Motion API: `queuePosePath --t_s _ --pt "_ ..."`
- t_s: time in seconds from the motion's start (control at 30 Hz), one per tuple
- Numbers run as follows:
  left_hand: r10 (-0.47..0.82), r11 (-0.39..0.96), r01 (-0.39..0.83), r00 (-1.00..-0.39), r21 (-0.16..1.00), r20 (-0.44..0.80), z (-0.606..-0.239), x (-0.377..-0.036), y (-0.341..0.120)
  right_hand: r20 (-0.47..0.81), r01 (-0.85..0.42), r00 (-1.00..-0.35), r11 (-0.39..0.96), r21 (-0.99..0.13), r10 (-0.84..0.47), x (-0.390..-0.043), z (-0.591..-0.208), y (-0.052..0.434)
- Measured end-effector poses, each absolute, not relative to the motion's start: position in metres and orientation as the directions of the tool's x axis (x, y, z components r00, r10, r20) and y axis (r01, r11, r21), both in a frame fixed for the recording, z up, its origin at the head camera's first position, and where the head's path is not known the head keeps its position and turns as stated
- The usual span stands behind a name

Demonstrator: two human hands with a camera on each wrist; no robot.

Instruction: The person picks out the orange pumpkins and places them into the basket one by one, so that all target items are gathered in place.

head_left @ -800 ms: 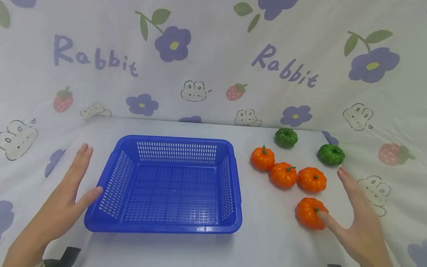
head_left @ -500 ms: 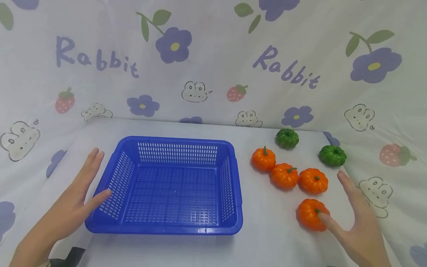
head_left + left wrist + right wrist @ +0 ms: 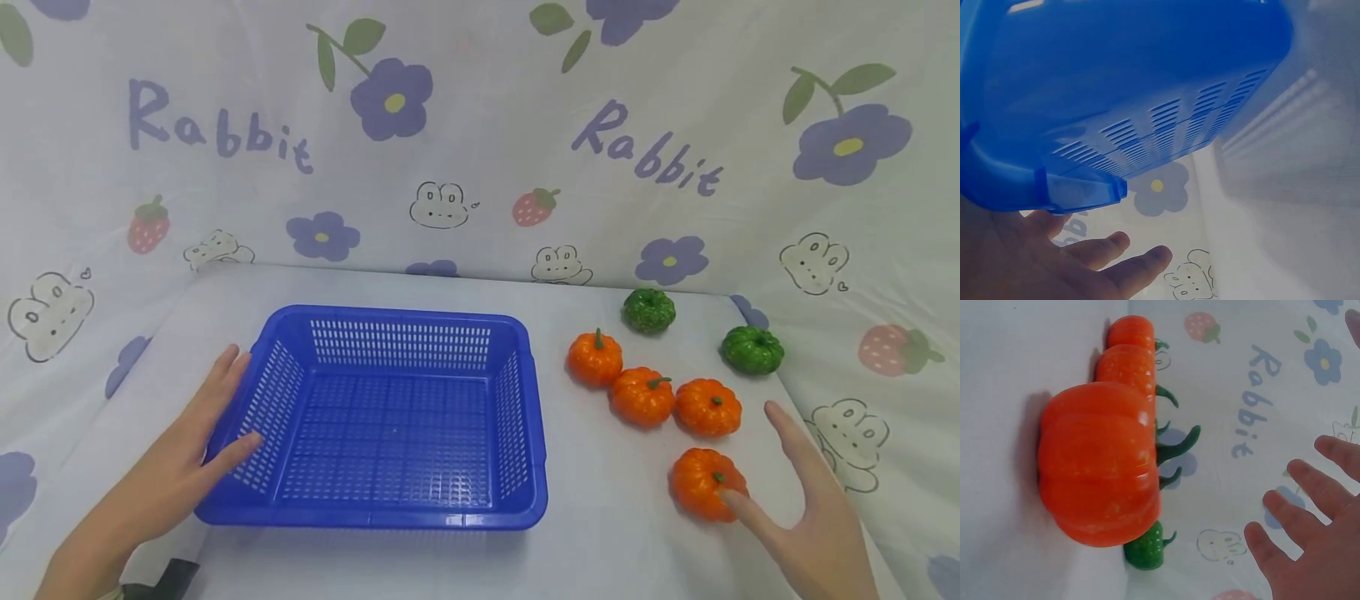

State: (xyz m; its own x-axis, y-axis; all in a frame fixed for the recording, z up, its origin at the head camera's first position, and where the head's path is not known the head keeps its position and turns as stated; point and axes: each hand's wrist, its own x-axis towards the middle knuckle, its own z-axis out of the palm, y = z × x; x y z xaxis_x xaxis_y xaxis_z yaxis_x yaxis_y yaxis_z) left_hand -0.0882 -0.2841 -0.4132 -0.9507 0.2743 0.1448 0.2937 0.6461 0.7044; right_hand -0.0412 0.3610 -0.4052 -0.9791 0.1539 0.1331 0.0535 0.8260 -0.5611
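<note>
The basket (image 3: 393,442) is blue, glossy plastic, with slotted walls, a gridded floor and a rolled rim. It stands upright on the white table (image 3: 600,525), left of the pumpkins. The left hand (image 3: 165,467) is at its left side, fingers long and nearly straight, thumb spread out over the rim, with a grip on nothing. It may be touching the rim; the overlap in the head view and the dim, close left wrist view do not settle it.

The front pumpkin (image 3: 705,485) is orange, shiny and ribbed, squat, with a short green stem, and sits on the table right of the basket. The right hand (image 3: 817,525) is beside it, thumb and fingers wide apart and holding nothing. In the head view the thumb covers part of its right side; the other fingers are mostly hidden there, but the right wrist view shows them spread, cut off at the edge.

Behind are three more orange pumpkins (image 3: 642,397) and two green ones (image 3: 752,350). From the right wrist, the front one hides much of the rest.
</note>
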Motion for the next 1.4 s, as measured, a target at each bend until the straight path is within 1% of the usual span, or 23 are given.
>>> queuePosePath --t_s 0.4,0.67,0.73,0.87,1.03,1.23,1.4 --pt "0.284 0.684 0.264 -0.955 0.68 0.085 -0.421 -0.09 -0.277 0.003 0.166 -0.98 0.823 -0.543 0.2 -0.045 -0.421 0.368" --pt "0.305 0.685 0.27 -0.95 0.677 0.071 -0.422 -0.09 -0.275 -0.005 0.165 -0.981 0.821 -0.547 0.194 -0.045 -0.43 0.37" --pt "0.307 0.689 0.273 -0.949 0.671 0.07 -0.422 -0.091 -0.275 -0.023 0.174 -0.981 0.817 -0.55 0.193 -0.046 -0.432 0.371" --pt "0.319 0.701 0.292 -0.944 0.65 0.079 -0.423 -0.091 -0.277 -0.107 0.222 -0.975 0.806 -0.549 0.196 -0.049 -0.434 0.373" --pt "0.364 0.68 0.36 -0.922 0.639 0.133 -0.429 -0.091 -0.282 -0.195 0.27 -0.962 0.781 -0.563 0.192 -0.051 -0.437 0.375" --pt "0.405 0.654 0.414 -0.899 0.633 0.169 -0.433 -0.09 -0.286 -0.246 0.281 -0.956 0.74 -0.611 0.16 -0.052 -0.444 0.378" --pt "0.416 0.637 0.431 -0.89 0.639 0.185 -0.433 -0.091 -0.287 -0.3 0.311 -0.942 0.737 -0.601 0.153 -0.056 -0.449 0.379"
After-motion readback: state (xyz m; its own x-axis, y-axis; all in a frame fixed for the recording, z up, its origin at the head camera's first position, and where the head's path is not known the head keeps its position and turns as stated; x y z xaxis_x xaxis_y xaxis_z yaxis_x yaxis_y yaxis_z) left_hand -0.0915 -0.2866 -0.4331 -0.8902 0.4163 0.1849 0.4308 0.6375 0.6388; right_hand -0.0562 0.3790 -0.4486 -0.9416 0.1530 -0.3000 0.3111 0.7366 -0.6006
